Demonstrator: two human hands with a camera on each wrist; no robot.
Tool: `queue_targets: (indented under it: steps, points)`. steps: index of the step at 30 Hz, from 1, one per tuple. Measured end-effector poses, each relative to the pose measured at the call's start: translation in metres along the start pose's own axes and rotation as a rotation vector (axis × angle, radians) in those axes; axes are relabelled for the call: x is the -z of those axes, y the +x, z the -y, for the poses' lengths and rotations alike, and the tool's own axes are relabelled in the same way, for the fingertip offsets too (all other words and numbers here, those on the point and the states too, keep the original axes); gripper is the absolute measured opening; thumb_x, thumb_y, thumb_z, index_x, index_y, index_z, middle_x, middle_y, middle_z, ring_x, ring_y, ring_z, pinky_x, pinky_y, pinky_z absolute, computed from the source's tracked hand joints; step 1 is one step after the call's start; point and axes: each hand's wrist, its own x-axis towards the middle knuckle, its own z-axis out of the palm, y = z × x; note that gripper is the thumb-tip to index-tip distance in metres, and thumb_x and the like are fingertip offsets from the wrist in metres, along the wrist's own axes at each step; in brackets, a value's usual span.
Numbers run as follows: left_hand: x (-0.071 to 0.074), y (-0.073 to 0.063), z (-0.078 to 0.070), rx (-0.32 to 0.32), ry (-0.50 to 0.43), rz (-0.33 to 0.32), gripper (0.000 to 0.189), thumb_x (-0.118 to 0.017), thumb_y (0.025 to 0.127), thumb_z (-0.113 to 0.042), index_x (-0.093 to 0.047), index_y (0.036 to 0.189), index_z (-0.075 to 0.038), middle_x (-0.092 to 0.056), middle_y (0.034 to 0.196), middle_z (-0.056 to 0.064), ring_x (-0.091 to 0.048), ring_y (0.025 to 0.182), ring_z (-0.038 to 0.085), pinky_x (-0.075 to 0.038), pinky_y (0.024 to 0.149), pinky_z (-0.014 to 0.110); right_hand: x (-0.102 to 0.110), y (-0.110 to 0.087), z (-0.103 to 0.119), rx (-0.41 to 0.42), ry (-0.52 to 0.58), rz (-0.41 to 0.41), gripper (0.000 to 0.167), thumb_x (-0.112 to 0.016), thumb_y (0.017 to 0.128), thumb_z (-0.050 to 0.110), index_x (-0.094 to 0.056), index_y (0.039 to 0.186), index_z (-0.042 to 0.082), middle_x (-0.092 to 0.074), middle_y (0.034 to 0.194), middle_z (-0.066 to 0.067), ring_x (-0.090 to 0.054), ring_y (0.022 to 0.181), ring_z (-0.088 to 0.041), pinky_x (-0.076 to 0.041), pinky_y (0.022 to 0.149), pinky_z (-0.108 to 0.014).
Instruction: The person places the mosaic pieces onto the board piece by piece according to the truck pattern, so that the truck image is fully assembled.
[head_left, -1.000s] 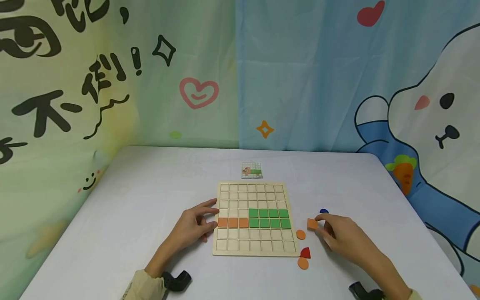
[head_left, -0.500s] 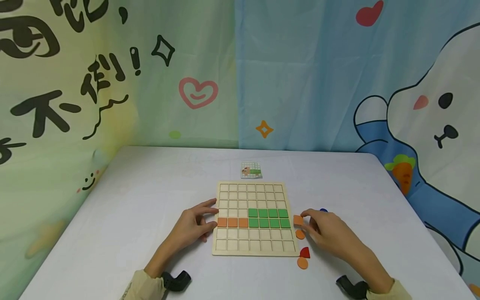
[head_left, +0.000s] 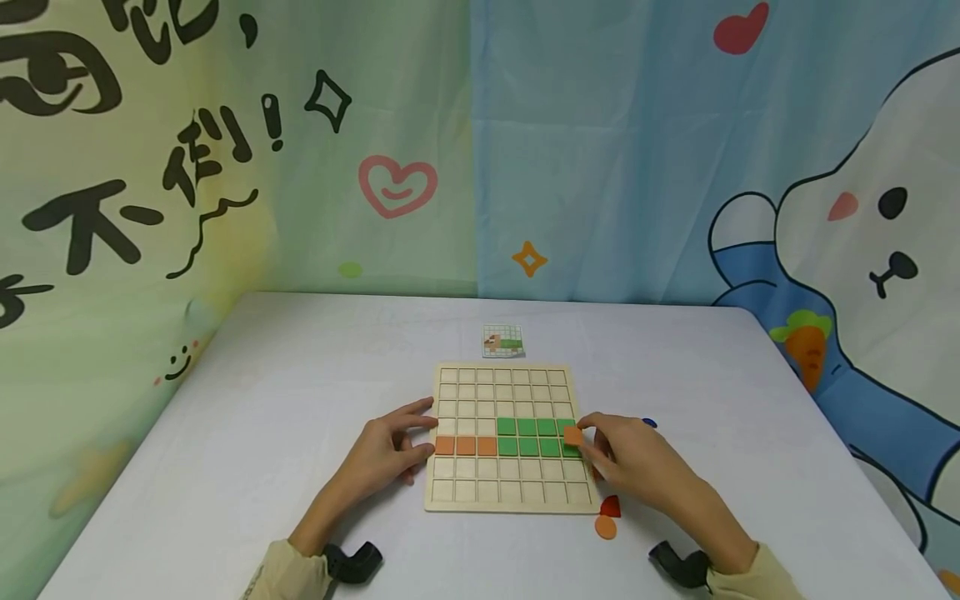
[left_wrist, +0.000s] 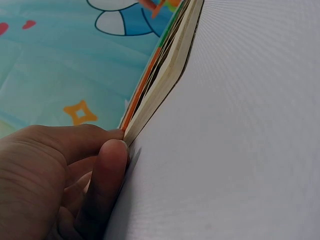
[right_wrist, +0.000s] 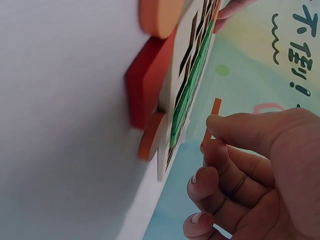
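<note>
My right hand [head_left: 637, 454] pinches an orange square tile [head_left: 573, 436] between thumb and fingertips, over the right edge of a wooden grid board [head_left: 510, 496]. The right wrist view shows this tile [right_wrist: 216, 108] edge-on, held apart from the board. Green square tiles [head_left: 527, 427] fill part of two rows on the board's right side. Three orange tiles [head_left: 466, 446] lie in the lower of those rows, at the left. My left hand [head_left: 393, 442] rests its fingertips, spread apart, against the board's left edge; the left wrist view shows the fingertips [left_wrist: 112, 152] touching it.
A small picture card [head_left: 502, 341] lies beyond the board. To the right of the board are a red piece [head_left: 611, 507], an orange disc [head_left: 605, 527] and a blue piece [head_left: 649, 422]. Another orange disc [right_wrist: 152, 136] stays mostly hidden by the right hand in the head view.
My right hand has carried the orange square tile leftward from the tablecloth to over the board's right edge. My left hand has stayed in place against the board.
</note>
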Motion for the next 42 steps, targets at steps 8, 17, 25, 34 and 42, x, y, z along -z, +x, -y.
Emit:
queue_targets:
  steps: [8,17,25,34,42]
  points:
    - [-0.001,0.0,0.0,0.007,0.007,-0.006,0.04,-0.078,0.093,-0.006,-0.072,0.132,-0.002,-0.049,0.165,0.013,-0.061,0.051,0.013,-0.056,0.047,0.026,-0.007,0.007,0.01,0.05,0.001,-0.025,0.029,-0.073,0.101,0.022,-0.071,0.125,0.005,-0.056,0.07,0.011,-0.045,0.061,-0.002,-0.041,0.055,-0.019]
    - [0.0,0.0,0.0,0.005,0.009,-0.004,0.04,-0.078,0.093,-0.006,-0.072,0.133,-0.002,-0.049,0.165,0.014,-0.062,0.05,0.013,-0.055,0.047,0.026,-0.013,0.014,0.022,0.085,-0.006,-0.02,0.029,-0.072,0.101,0.022,-0.071,0.126,0.007,-0.055,0.069,0.012,-0.045,0.061,-0.002,-0.041,0.057,-0.019]
    - [0.0,0.0,0.001,-0.003,0.016,-0.002,0.04,-0.079,0.094,-0.007,-0.072,0.133,-0.002,-0.049,0.165,0.014,-0.061,0.051,0.012,-0.055,0.047,0.025,-0.02,0.023,0.027,0.13,-0.001,-0.024,0.028,-0.072,0.101,0.021,-0.072,0.125,0.007,-0.056,0.068,0.012,-0.045,0.06,-0.001,-0.042,0.057,-0.019]
    - [0.0,0.0,0.002,-0.004,0.017,-0.005,0.04,-0.078,0.094,-0.006,-0.072,0.133,-0.002,-0.049,0.165,0.013,-0.062,0.051,0.012,-0.056,0.048,0.026,-0.024,0.033,0.036,0.181,-0.006,-0.037,0.025,-0.073,0.101,0.019,-0.072,0.123,0.007,-0.056,0.069,0.011,-0.046,0.06,0.0,-0.042,0.057,-0.018]
    - [0.0,0.001,0.001,-0.007,0.01,-0.003,0.04,-0.078,0.094,-0.007,-0.072,0.133,-0.001,-0.049,0.165,0.014,-0.061,0.051,0.012,-0.056,0.048,0.027,-0.023,0.035,0.042,0.199,-0.03,-0.03,0.024,-0.072,0.101,0.02,-0.071,0.122,0.008,-0.057,0.069,0.011,-0.046,0.062,0.0,-0.043,0.058,-0.019]
